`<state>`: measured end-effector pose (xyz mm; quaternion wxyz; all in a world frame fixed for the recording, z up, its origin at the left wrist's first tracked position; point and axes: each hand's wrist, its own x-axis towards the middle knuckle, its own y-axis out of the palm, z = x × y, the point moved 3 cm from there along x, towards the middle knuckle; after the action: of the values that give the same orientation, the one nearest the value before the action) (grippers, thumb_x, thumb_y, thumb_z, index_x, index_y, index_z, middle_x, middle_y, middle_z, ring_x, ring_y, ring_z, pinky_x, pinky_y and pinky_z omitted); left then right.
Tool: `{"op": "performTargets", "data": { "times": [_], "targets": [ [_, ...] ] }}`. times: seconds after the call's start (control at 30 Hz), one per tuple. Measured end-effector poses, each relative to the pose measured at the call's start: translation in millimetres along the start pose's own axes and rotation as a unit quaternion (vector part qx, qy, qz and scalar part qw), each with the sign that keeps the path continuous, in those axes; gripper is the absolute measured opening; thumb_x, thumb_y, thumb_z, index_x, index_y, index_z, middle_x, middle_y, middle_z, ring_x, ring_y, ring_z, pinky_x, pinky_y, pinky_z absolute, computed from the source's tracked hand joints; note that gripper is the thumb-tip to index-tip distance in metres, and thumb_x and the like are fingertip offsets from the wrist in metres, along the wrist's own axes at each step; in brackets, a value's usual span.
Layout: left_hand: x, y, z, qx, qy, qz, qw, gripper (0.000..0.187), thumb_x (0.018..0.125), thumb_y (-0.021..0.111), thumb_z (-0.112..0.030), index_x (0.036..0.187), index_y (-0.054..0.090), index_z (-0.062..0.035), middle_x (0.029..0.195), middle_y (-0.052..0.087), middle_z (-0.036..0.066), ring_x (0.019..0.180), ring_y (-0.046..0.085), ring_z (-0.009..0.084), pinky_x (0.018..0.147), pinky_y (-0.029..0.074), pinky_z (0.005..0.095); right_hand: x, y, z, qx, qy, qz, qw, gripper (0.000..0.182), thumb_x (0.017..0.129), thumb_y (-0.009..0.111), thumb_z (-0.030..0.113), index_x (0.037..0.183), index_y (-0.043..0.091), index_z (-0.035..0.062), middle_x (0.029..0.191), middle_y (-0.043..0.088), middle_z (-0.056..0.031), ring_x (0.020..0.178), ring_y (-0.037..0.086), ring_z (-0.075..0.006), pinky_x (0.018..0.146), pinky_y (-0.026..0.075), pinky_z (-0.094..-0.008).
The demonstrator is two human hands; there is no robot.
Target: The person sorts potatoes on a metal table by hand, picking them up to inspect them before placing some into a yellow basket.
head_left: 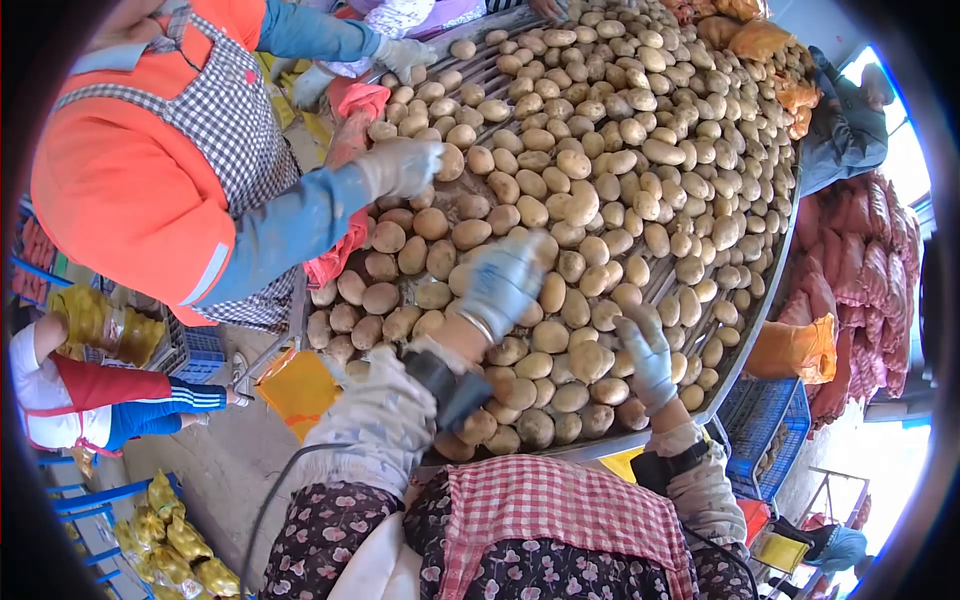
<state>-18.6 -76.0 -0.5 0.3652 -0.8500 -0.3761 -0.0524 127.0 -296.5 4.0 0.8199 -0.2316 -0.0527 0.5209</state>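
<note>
Many potatoes (590, 360) cover a large slatted metal table. My left hand (505, 283), in a pale blue-white glove, is over the potatoes left of centre; motion smears its fingers, and whether it holds one cannot be made out. Farther right, my right hand (646, 357), gloved the same way, rests on potatoes near the table's front edge, its fingers apart with nothing gripped. Dark devices are strapped on both my wrists.
A co-worker in orange (130, 170) reaches a gloved hand (405, 168) in from the left. Other people stand around the table. Blue crates (750, 430) and stacked red sacks (860, 270) are at right. The table's metal rim (745, 350) curves along the right side.
</note>
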Motion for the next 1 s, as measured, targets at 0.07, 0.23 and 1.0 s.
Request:
{"op": "performTargets", "data": {
  "times": [0.07,0.23,1.0],
  "targets": [
    [-12.2,8.6,-63.8,-0.15,0.06,0.08,0.984,0.048,0.084,0.059,-0.022,0.127,0.051,-0.0017,0.112,0.061,0.019,0.101,0.059,0.0359,0.083,0.048,0.0454,-9.3,18.1,58.9,0.398,0.048,-0.063,0.914,0.059,0.092,0.06,0.028,0.142,0.041,0.0041,0.138,0.051,-0.0142,0.125,0.052,-0.0247,0.098,0.048,-0.0405],
    [2.6,-27.4,-56.3,0.046,-0.024,0.047,0.998,0.06,0.082,0.062,-0.033,0.132,0.05,-0.0014,0.132,0.048,0.024,0.118,0.048,0.0417,0.099,0.04,0.0511,-4.6,34.3,56.3,0.518,0.262,-0.006,0.814,0.037,0.094,0.054,0.027,0.125,0.055,0.0073,0.098,0.064,-0.0054,0.079,0.063,-0.0192,0.061,0.054,-0.0311],
    [36.0,-42.6,77.0,0.231,-0.036,-0.009,0.972,0.07,0.083,0.064,-0.036,0.144,0.04,-0.0137,0.144,0.039,0.022,0.131,0.037,0.0434,0.11,0.028,0.0525,129.5,19.9,37.4,-0.449,-0.072,-0.096,0.886,0.026,0.083,0.062,0.027,0.104,0.067,0.0128,0.102,0.061,-0.0143,0.102,0.058,-0.0359,0.085,0.051,-0.0455]
  ]
}}
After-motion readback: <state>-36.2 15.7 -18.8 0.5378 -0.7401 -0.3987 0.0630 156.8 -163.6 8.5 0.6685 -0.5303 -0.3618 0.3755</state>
